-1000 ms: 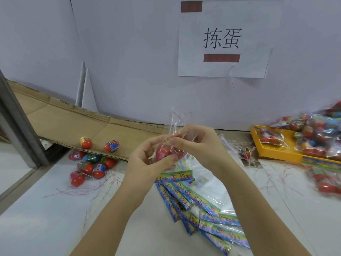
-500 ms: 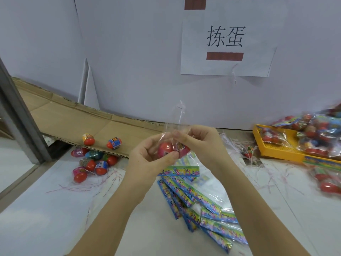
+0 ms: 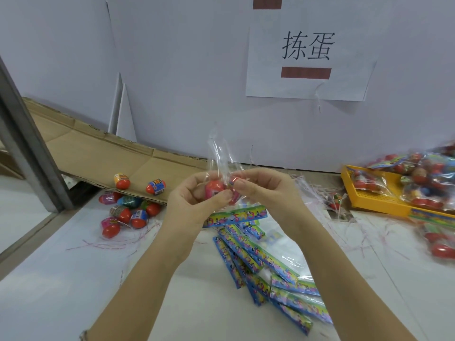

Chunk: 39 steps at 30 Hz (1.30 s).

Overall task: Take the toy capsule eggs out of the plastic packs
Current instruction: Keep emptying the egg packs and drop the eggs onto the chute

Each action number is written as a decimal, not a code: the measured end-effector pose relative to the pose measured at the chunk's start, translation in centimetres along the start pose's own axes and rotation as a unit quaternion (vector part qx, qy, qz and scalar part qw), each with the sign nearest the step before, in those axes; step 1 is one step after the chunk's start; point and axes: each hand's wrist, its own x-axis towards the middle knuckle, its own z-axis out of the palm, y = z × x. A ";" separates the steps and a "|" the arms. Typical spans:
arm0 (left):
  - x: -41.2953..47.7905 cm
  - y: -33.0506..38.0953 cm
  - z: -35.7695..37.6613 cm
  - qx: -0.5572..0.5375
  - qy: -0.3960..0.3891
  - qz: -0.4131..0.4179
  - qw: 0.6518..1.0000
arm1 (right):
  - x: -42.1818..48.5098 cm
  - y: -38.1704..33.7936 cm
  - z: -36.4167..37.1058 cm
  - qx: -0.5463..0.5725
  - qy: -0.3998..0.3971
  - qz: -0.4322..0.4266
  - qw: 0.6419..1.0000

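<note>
Mid-scene, above the table: left hand and right hand both pinch a clear pack holding a red egg. Loose eggs lie far left.

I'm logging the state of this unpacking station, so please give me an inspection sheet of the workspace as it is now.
Surface: white table, strewn with thin plastic strips.
Job's things: one clear plastic pack with a red egg inside, held up in both hands; loose eggs lying at the foot of the cardboard ramp, two of them on it; unopened packs heaped in and beside the yellow tray.
Clutter: emptied packs with colourful header cards piled in the middle.
Grippers: left hand and right hand both grip the pack.
Cables: nothing seen.
Surroundings: white wall with a paper sign; grey post at left.
</note>
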 end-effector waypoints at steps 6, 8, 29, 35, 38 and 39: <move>0.5 0.0 -0.5 -0.100 0.028 0.018 0.994 | 0.0 0.6 0.8 0.056 -0.036 0.009 0.998; 0.5 0.0 -0.7 -0.097 0.021 0.006 0.995 | 0.0 0.6 1.1 0.058 -0.021 -0.004 0.998; 0.9 2.0 -2.3 -0.107 0.157 -0.024 0.981 | 0.6 2.7 2.3 0.005 0.072 0.014 0.997; 1.8 3.2 -4.5 -0.146 0.241 -0.066 0.957 | -0.1 5.9 5.0 -0.292 0.000 0.000 0.957; 1.8 3.4 -4.2 -0.172 0.249 -0.047 0.952 | 1.7 6.2 6.5 -0.380 -0.006 -0.068 0.922; 1.9 3.6 -4.1 -0.177 0.248 -0.032 0.952 | 2.8 6.1 7.1 -0.398 -0.008 -0.083 0.914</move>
